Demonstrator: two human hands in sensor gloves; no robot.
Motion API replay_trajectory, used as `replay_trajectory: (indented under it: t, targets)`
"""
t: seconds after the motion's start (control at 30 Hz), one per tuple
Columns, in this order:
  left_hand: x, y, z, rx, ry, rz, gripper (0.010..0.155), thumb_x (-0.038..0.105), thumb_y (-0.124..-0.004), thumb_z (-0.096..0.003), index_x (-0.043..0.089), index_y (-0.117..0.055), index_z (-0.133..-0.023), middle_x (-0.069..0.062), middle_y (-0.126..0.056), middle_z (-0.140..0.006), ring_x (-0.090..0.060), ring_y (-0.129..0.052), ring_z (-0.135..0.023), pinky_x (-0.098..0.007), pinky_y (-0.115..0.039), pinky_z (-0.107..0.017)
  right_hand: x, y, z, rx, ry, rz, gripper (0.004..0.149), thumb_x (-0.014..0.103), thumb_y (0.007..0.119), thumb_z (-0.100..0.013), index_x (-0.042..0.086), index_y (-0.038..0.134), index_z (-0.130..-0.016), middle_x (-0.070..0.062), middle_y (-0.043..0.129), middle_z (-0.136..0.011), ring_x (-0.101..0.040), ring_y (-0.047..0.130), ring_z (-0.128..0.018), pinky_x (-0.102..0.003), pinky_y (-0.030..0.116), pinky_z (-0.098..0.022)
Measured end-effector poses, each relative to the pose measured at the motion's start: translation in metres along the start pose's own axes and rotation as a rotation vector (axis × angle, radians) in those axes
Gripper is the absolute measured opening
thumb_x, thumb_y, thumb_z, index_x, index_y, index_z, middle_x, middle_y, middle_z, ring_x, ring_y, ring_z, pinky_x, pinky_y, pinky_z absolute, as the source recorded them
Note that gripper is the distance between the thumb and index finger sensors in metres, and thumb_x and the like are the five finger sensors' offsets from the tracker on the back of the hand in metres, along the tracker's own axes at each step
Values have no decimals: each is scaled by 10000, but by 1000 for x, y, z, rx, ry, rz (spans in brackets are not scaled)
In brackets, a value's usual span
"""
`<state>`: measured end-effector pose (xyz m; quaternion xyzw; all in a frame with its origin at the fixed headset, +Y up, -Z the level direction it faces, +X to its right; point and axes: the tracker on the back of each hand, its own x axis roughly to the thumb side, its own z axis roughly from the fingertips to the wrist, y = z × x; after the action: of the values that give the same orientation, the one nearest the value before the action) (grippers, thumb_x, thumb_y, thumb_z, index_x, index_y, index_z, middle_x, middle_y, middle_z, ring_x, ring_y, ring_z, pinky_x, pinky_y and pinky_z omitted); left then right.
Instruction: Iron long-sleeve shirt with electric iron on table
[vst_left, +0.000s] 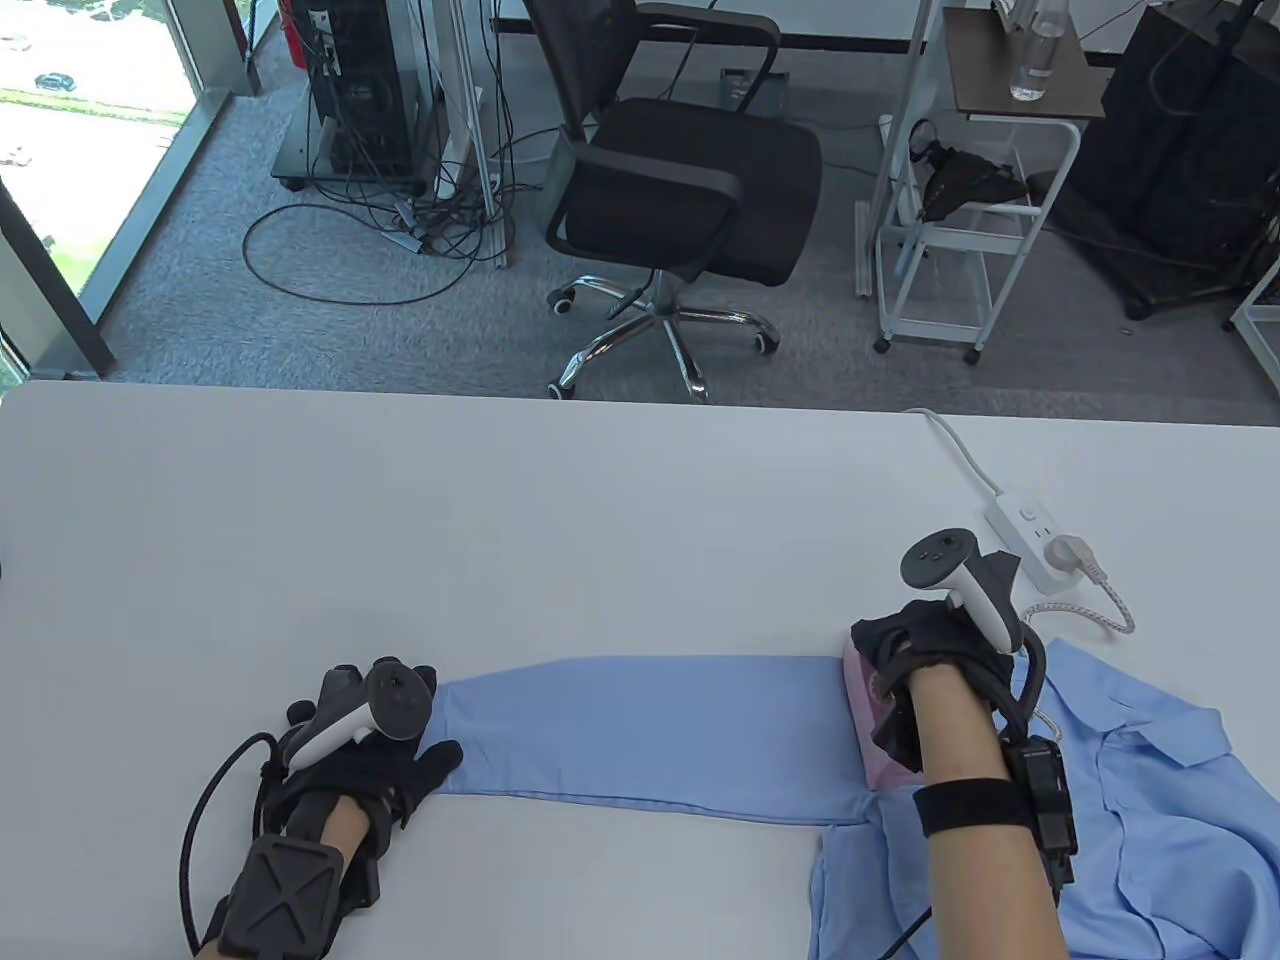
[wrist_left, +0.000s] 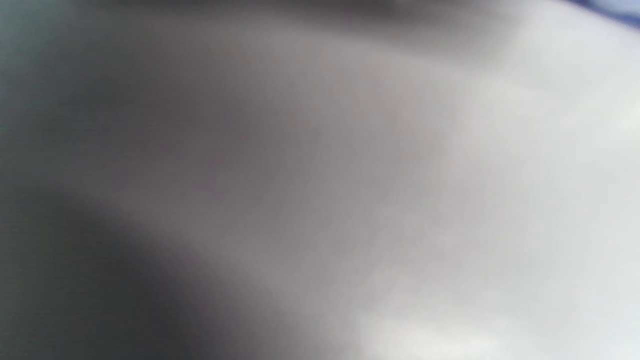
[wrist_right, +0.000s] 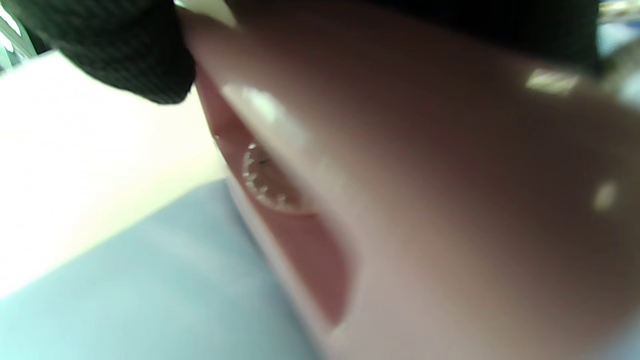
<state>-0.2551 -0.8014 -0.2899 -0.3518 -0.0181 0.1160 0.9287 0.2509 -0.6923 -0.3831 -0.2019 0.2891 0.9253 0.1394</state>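
A light blue long-sleeve shirt (vst_left: 1150, 800) lies at the table's front right, with one sleeve (vst_left: 640, 735) stretched flat to the left. My left hand (vst_left: 400, 740) lies flat at the cuff end, its straight fingers pressing the sleeve's tip. My right hand (vst_left: 915, 650) grips the handle of a pink electric iron (vst_left: 880, 740) that stands on the sleeve near the shoulder. In the right wrist view the pink iron (wrist_right: 425, 200) fills the frame over blue cloth (wrist_right: 150, 290), with a gloved fingertip (wrist_right: 125, 55) on it. The left wrist view shows only a grey blur.
A white power strip (vst_left: 1030, 535) with a plug and braided cord (vst_left: 1110, 600) lies on the white table (vst_left: 500, 520) at the right, behind my right hand. Beyond the far edge stand a black office chair (vst_left: 680, 190) and a white cart (vst_left: 970, 220).
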Motion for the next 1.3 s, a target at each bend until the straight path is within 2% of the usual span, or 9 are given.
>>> replay_trajectory:
  t: [0.2, 0.27, 0.37, 0.57, 0.83, 1.03, 1.17, 1.27, 1.3]
  targets:
    - [0, 0, 0, 3, -4, -1, 905, 697, -395, -425, 289, 186, -986, -122, 281, -1002, -540, 205, -898, -827, 22, -561, 34, -22, 3, 79, -379, -359, 710, 549, 878, -510, -33, 726, -889, -50, 1018, -583, -377, 934, -507, -560, 798, -441]
    - [0, 0, -1, 1, -6, 1, 904, 696, -395, -426, 289, 188, -984, -122, 284, -1000, -538, 209, -895, -827, 23, -557, 45, -35, 3, -39, -463, -511, 707, 558, 886, -500, -27, 741, -870, -40, 1018, -536, -318, 924, -367, -482, 834, -316]
    - [0, 0, -1, -2, -9, 2, 904, 697, -394, -425, 289, 189, -983, -118, 287, -997, -539, 213, -891, -828, 25, -554, 53, -43, -2, -218, -479, -614, 713, 576, 870, -486, -27, 748, -847, -25, 1019, -508, -250, 926, -284, -424, 847, -246]
    - [0, -1, -1, -9, -16, 7, 908, 697, -394, -427, 286, 199, -979, -122, 296, -989, -539, 225, -881, -827, 35, -544, 51, -16, -36, -548, -349, -646, 691, 511, 860, -523, 130, 531, -997, 26, 868, -881, -322, 934, -690, -505, 853, -514]
    - [-1, 0, -2, -12, -20, 9, 909, 697, -394, -428, 286, 203, -977, -124, 301, -985, -541, 230, -875, -827, 40, -538, 45, 19, -61, -626, -315, -598, 703, 500, 865, -521, 244, 444, -1022, 80, 772, -975, -352, 944, -782, -526, 832, -594]
    - [1, 1, 0, 2, 3, 11, 915, 701, -414, -434, 285, 178, -993, -120, 277, -1008, -540, 204, -901, -822, 26, -567, 46, 23, -41, -704, -325, -425, 850, 628, 762, -482, 135, 382, -1061, -80, 678, -1053, -357, 929, -746, -562, 806, -550]
    - [0, 7, 5, -10, 59, 23, 914, 678, -477, -453, 292, 128, -1019, -99, 228, -1043, -521, 152, -952, -809, 38, -585, 20, -5, 4, -773, -474, -424, 842, 654, 679, -518, 135, 324, -1078, -113, 595, -1093, -361, 868, -794, -552, 782, -568]
    - [-50, 30, 7, 6, 215, -19, 895, 694, -458, -436, 337, 111, -1028, -39, 181, -1076, -525, 101, -982, -802, 1, -607, -12, -30, 49, -716, -668, -556, 791, 630, 647, -548, 138, 333, -1082, -127, 590, -1097, -380, 847, -819, -561, 772, -579]
    - [-86, 46, 12, 40, 393, 40, 905, 682, -471, -433, 316, 91, -1040, -98, 148, -1093, -518, 89, -988, -800, -1, -607, -25, -38, 70, -688, -744, -598, 777, 621, 644, -553, 140, 343, -1084, -131, 594, -1098, -390, 841, -822, -565, 768, -580]
